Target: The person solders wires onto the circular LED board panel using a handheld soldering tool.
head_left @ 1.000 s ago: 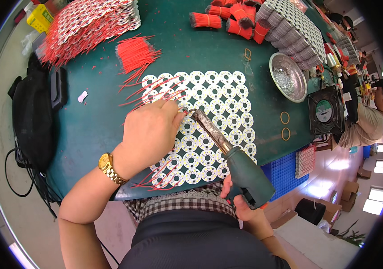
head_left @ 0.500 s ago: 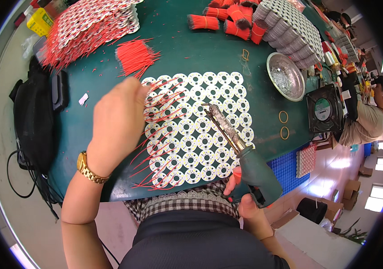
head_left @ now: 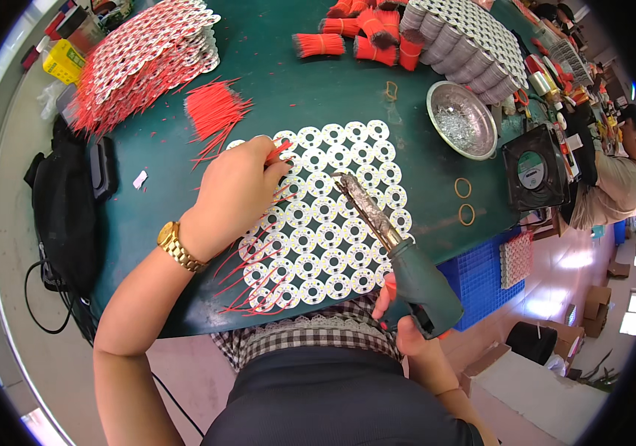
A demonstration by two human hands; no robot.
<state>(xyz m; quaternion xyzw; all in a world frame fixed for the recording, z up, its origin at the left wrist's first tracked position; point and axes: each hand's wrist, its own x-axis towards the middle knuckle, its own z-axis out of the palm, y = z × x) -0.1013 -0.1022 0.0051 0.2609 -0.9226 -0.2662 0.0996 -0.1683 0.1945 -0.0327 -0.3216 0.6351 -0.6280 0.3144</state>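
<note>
A panel of round white circuit boards (head_left: 330, 234) lies flat on the green table, with thin red wires (head_left: 247, 269) spread over its left columns. My left hand (head_left: 240, 186), a gold watch on its wrist, reaches over the panel's upper left with thumb and fingers pinched on red wires. The hand hides several boards there. In my right hand (head_left: 404, 327), at the panel's lower right, is a soldering gun (head_left: 422, 286) with a dark green body. Its metal barrel slants up and left, the bent tip above the upper middle of the panel.
Loose red wires (head_left: 214, 111) lie beyond the panel, near a stack of wired panels (head_left: 147, 63). Bundled red wires (head_left: 319, 44) and a stack of bare panels (head_left: 474, 41) stand far off. Rightward are a metal bowl (head_left: 461, 119), rubber bands (head_left: 466, 214) and a black fan (head_left: 534, 169).
My left hand has moved right over the boards, and red wires now show at its fingertips. The soldering gun stays about where it was over the panel. The whole view has shifted slightly.
</note>
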